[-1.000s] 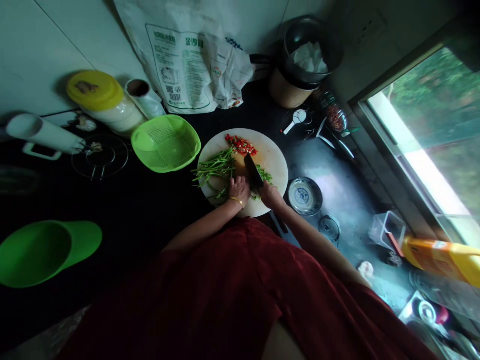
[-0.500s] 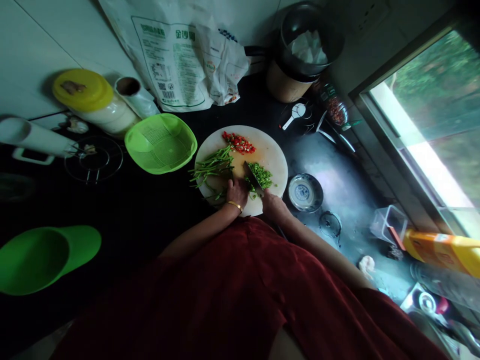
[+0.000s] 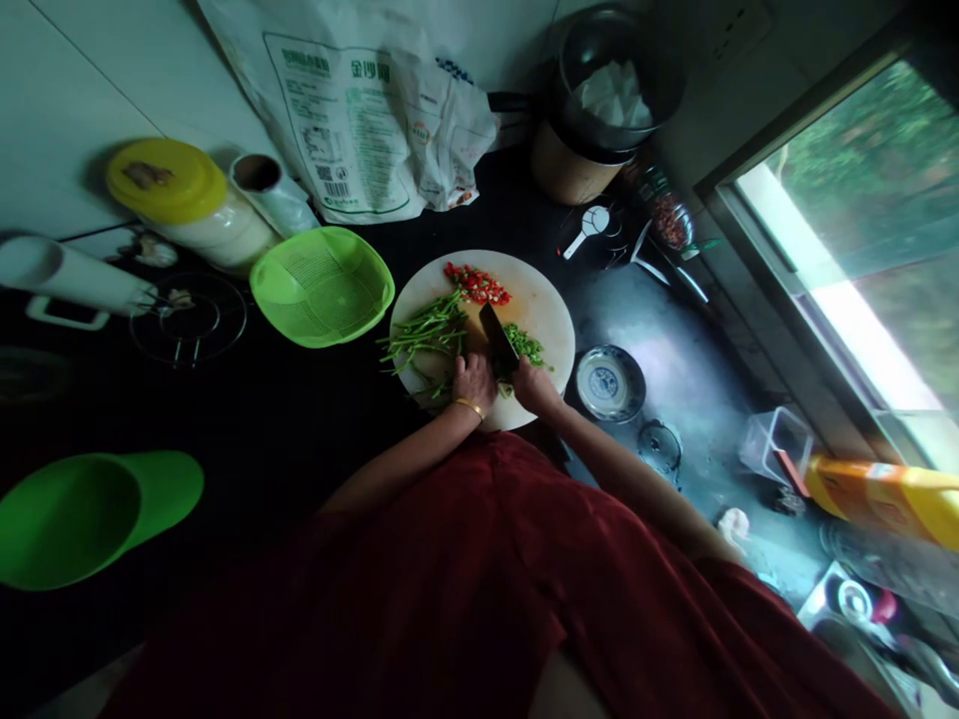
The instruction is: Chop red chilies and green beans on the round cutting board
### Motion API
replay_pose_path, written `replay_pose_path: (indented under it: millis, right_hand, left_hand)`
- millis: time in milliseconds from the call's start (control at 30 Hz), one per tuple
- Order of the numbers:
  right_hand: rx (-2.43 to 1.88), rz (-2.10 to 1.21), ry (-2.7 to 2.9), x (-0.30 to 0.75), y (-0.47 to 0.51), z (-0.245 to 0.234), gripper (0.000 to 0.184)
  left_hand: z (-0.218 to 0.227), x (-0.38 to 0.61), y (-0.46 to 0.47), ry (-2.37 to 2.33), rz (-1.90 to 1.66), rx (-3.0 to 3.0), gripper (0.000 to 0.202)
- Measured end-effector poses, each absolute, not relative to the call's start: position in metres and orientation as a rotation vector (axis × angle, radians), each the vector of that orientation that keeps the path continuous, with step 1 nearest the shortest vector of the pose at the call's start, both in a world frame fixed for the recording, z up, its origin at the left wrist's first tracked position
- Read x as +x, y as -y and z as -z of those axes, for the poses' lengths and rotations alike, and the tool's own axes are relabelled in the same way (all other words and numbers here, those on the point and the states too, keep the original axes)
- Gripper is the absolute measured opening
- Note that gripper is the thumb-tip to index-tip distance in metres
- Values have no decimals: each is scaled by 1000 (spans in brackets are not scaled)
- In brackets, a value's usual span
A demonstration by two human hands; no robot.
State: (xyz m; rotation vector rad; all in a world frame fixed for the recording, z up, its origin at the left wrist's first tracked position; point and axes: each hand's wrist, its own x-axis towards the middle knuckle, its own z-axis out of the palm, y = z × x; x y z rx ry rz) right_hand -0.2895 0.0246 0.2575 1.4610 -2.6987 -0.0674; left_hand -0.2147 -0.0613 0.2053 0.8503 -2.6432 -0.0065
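Clasping the knife (image 3: 496,338) by its handle, the right grip (image 3: 533,384) held the blade over the round cutting board (image 3: 543,290) on the dark tabletop. The left grip (image 3: 474,379) was curled shut over the green stalks (image 3: 427,332) just left of the blade. Chopped green pieces (image 3: 527,347) lay right, red bits (image 3: 478,285) farther.

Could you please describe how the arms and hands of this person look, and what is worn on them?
Both forearms are bare below a dark red garment. A thin gold bangle circles the left wrist. The left grip and the right grip wear no gloves; rings are too small to tell.
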Motion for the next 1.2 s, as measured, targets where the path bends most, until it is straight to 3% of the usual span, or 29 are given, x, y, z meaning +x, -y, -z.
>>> replay_pose_path:
  millis: [200, 500, 733, 867, 1000, 1200]
  right_hand:
    - [1488, 110, 2710, -278, -61, -264, 30]
    - [1451, 219, 2756, -270, -36, -263, 33]
    - [1454, -1, 2706, -289, -20, -248, 34]
    - [1486, -149, 2667, -299, -37, -258, 33]
    - [1517, -90, 2605, -290, -60, -263, 31]
    - [1502, 74, 2693, -271, -70, -258, 28]
  left_hand:
    - [-207, -211, 58, 2661, -15, 851, 52]
    - [-200, -221, 59, 2633, 29, 848, 41]
    - [-199, -219, 61, 2601, 99, 821, 38]
    - [-206, -207, 57, 2564, 67, 817, 54]
    - [-214, -194, 54, 2580, -13, 853, 71]
    - [-207, -197, 57, 2636, -37, 896, 59]
